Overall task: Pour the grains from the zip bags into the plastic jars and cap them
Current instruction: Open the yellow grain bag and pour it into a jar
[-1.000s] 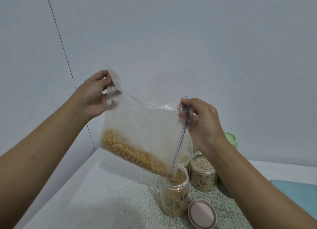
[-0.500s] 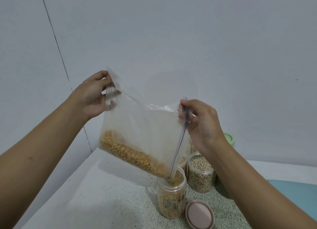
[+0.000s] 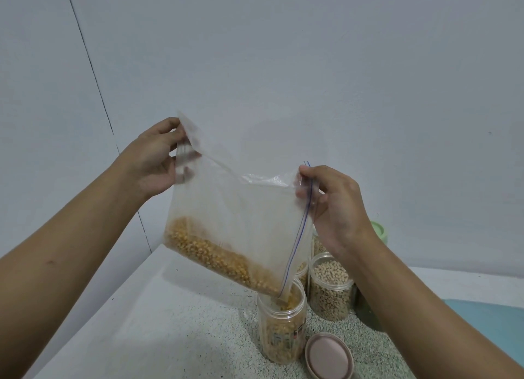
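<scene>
A clear zip bag (image 3: 241, 222) hangs tilted in the air, yellow grains lying along its lower edge. My left hand (image 3: 154, 163) pinches its upper left corner. My right hand (image 3: 331, 205) pinches the zip edge at the upper right. The bag's lowest corner sits in the mouth of an open plastic jar (image 3: 282, 330), which holds yellow grains well up its height. A pink lid (image 3: 329, 356) lies flat on the counter just right of that jar.
Behind the jar stands an open jar of pale beans (image 3: 330, 288), with another jar partly hidden beside it and a green-lidded container (image 3: 378, 234) behind my right wrist. A speckled counter (image 3: 175, 322) meets grey walls at the back left. A teal object (image 3: 487, 324) lies at right.
The grains have slid further toward the bag's lowest corner and into the jar. Both hands hold the bag much as before.
</scene>
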